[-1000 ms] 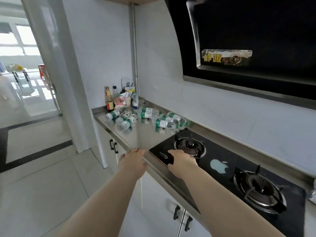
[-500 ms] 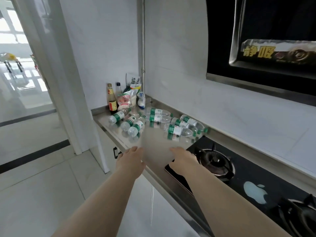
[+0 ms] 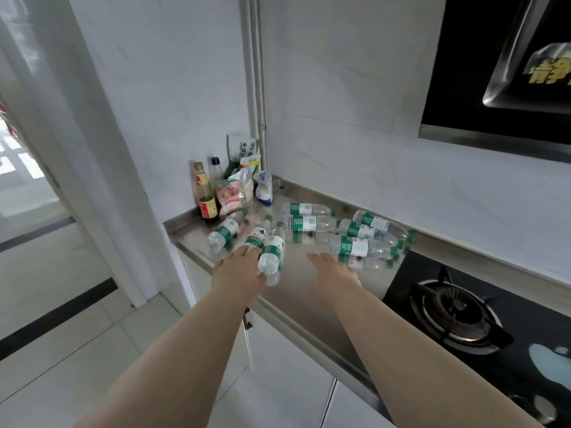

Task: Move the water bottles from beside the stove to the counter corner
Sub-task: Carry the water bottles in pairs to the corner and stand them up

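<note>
Several clear water bottles with green labels lie on their sides on the steel counter (image 3: pixel 312 291). One group lies at the left, its nearest bottle (image 3: pixel 272 252) pointing its base at me. Another group lies beside the stove (image 3: pixel 463 316), the closest being a bottle (image 3: pixel 360 246) at the hob's far corner. My left hand (image 3: pixel 238 269) hovers open with its fingers touching the left group. My right hand (image 3: pixel 332 271) is open, palm down, just in front of the bottle by the stove, holding nothing.
Sauce bottles (image 3: pixel 204 193) and food packets (image 3: pixel 239 186) crowd the counter corner against the wall. A black range hood (image 3: pixel 500 66) hangs above the right side. The counter's front edge drops to white cabinets and a tiled floor (image 3: pixel 61 350).
Both hands have moved forward from the counter's front edge and hob corner to the bottles. The view has swung left and closer to the corner.
</note>
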